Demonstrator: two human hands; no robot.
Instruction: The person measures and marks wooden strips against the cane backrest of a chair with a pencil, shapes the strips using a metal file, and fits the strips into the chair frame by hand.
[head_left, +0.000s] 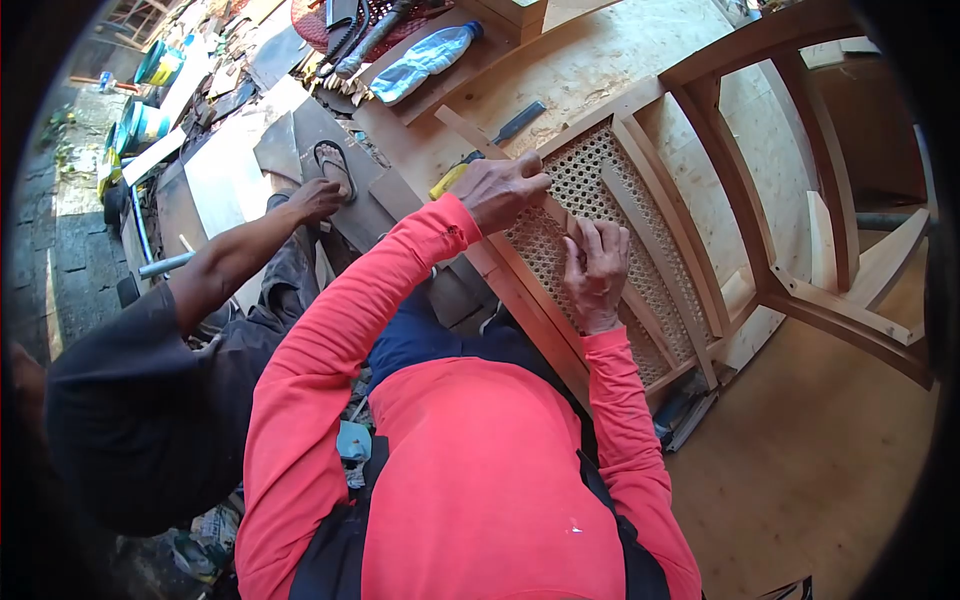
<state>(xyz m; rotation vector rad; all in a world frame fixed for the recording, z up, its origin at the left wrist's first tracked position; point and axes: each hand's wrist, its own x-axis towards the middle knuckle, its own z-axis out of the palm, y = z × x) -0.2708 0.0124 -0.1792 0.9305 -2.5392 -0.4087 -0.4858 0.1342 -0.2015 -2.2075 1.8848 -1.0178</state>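
Observation:
A thin wooden strip (648,322) runs slantwise over the woven cane panel (590,165) of a wooden chair frame (715,270). My left hand (503,192) is closed around the strip near its far end, at the panel's edge. Farther along, my right hand (598,268) pinches the same strip between thumb and fingers, just above the cane. A second, slightly curved strip (655,250) lies across the panel to the right of my right hand. Beside my left hand is a yellow-handled chisel (450,180), partly hidden by the strip.
A co-worker in dark clothes (150,390) sits close on my left, one hand (316,200) near a sandalled foot. A plastic bottle (425,62) lies on the worktable (610,60). Wood offcuts (215,170) and buckets (150,125) cover the ground beyond. Curved chair rails (815,150) rise at right.

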